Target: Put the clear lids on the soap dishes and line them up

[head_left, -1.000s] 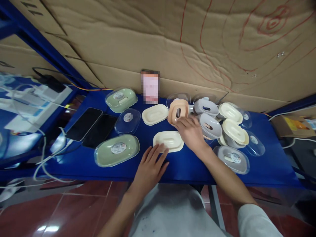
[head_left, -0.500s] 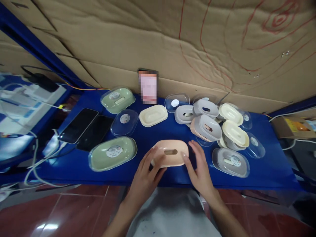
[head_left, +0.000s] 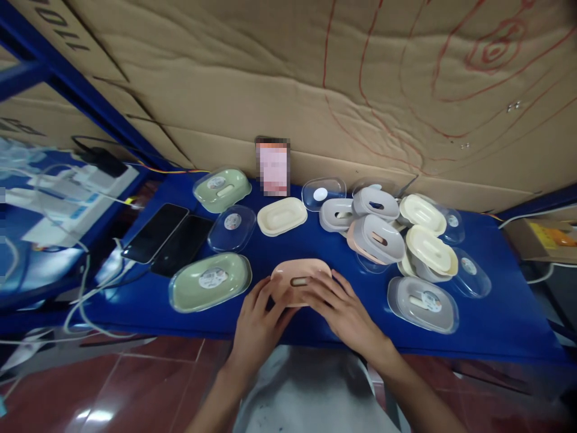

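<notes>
A peach oval dish (head_left: 288, 270) with a slot in its middle is near the front edge of the blue table. My left hand (head_left: 261, 313) is closed on its left end, the thumb at the near side. My right hand (head_left: 339, 307) grips the right end, its fingers lying over the top beside the slot. A cream dish (head_left: 282, 216) sits just beyond. Left of my hands is a green dish (head_left: 205, 282) with a clear cover and a round label. To the right, grey dishes (head_left: 382, 237) stand stacked, one on a peach piece.
Two dark phones (head_left: 155, 233) lie at the left, near white cables and a power strip (head_left: 103, 192). Another phone (head_left: 274, 168) leans on the cardboard wall (head_left: 225, 78). Cream dishes (head_left: 428, 248), clear lids (head_left: 471, 273) and a covered grey dish (head_left: 421, 304) are at the right.
My right hand has moved left, and its fingers now reach over the top of the peach dish. The dish sits slightly further left in view. The view itself has shifted a little.
</notes>
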Demonstrator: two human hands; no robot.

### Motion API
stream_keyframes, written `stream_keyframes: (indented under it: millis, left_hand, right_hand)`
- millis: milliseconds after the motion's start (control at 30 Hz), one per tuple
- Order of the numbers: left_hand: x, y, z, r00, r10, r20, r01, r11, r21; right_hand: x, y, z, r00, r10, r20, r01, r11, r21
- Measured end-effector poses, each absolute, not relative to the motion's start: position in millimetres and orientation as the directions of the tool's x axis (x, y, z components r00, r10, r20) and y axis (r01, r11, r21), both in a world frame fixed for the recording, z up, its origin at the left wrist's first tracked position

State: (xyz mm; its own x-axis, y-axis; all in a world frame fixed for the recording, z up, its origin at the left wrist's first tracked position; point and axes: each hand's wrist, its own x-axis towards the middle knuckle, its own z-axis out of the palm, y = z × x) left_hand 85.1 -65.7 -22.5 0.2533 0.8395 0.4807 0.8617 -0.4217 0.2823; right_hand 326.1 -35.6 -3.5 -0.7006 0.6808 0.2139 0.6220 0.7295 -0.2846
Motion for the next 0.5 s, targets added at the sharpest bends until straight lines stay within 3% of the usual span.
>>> stream_keyframes:
  millis: [200,300,400,500]
  left_hand:
    - [85.8,-60.5,-15.4,0.324,0.834,0.447,0.849,-0.465,0.25]
    - [66.6,-41.4,3.8,0.292,0.837,0.463,0.857,-0.444,0.261]
    - [39.3,-5.7,32.0,0.142,0.87,0.472,0.93,-0.281,0.238]
    - [20.2,34.4,55.6,0.016,0.944,0.329,0.985,-0.072,0.159]
  right_hand:
    - [331.6,-33.6,-2.6,-0.7,0.697,0.154,0.624,0.702,-0.345]
    - [332.2,-36.8,-3.6,-0.645,0.738,0.196,0.657,0.667,-0.351]
    - [331.9,-41.0,-6.2,-0.59,0.767,0.251,0.674,0.639,-0.369]
    - [331.6,-42.4,-7.2,-0.571,0.777,0.264,0.675,0.628,-0.387]
